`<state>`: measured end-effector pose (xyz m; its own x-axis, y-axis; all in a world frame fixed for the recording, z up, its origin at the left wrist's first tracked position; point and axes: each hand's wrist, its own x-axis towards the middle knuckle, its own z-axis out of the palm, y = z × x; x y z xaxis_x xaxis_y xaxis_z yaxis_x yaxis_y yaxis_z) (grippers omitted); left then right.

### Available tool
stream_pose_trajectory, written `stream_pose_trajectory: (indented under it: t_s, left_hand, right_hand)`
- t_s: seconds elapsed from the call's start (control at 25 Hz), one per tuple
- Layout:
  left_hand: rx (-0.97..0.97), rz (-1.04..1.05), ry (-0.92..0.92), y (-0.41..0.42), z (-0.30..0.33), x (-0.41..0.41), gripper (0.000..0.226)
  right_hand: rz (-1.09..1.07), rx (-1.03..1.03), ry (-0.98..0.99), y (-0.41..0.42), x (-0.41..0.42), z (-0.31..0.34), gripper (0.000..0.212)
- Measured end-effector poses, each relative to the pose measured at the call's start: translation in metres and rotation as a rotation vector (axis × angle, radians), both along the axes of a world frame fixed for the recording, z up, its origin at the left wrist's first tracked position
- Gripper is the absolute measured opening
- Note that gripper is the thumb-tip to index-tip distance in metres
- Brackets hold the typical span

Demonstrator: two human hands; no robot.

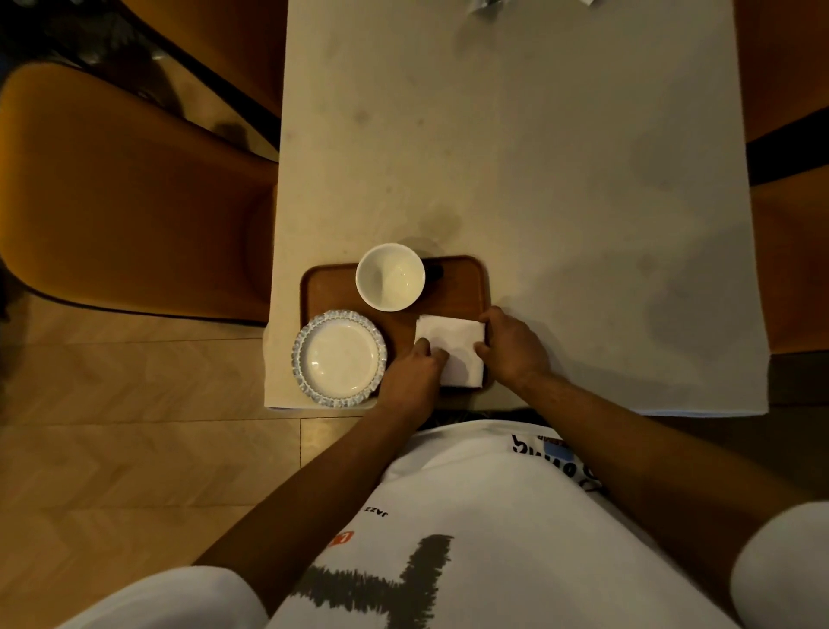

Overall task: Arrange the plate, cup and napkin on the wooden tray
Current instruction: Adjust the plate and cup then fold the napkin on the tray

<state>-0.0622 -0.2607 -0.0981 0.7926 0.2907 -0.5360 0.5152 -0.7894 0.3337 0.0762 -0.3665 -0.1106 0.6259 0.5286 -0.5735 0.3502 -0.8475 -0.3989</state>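
Note:
A brown wooden tray (466, 287) lies at the near edge of the table. On its far side stands an empty white cup (390, 277). A white plate with a blue-grey patterned rim (339, 358) sits on the tray's near left corner, hanging slightly over the tray's edge. A folded white napkin (453, 343) lies on the tray's near right part. My left hand (415, 372) presses on the napkin's left edge. My right hand (513, 343) grips its right edge with the fingers curled over it.
The pale table (538, 157) stretches away beyond the tray. Orange-brown chairs stand to the left (125, 193) and along the right side (794, 251). Some unclear objects sit at the table's far edge (489, 5). Wooden floor shows at the left.

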Motion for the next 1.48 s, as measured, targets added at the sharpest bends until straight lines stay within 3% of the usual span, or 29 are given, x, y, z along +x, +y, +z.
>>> stream_pose_trajectory:
  t_s: [0.28,0.44,0.6,1.04,1.48]
  left_hand:
    - [0.132,-0.032,-0.009,0.009,0.0,0.001,0.053]
    - [0.152,-0.009,-0.047,0.003,0.002,0.002,0.051]
    - [0.064,0.048,-0.075,-0.003,0.0,0.001,0.056]
    - [0.056,-0.036,-0.043,0.007,-0.003,0.0,0.071]
    - [0.061,-0.052,-0.079,0.009,-0.014,-0.009,0.066]
  right_hand:
    - [-0.007,-0.032,-0.057,-0.004,-0.008,0.006,0.044]
    - [0.205,0.025,-0.204,0.002,-0.016,0.008,0.06]
    - [0.392,0.017,-0.155,0.007,-0.019,0.006,0.077]
    - [0.376,-0.067,-0.158,0.008,-0.028,0.004,0.085]
    - [0.463,-0.116,-0.166,0.006,-0.026,0.007,0.094]
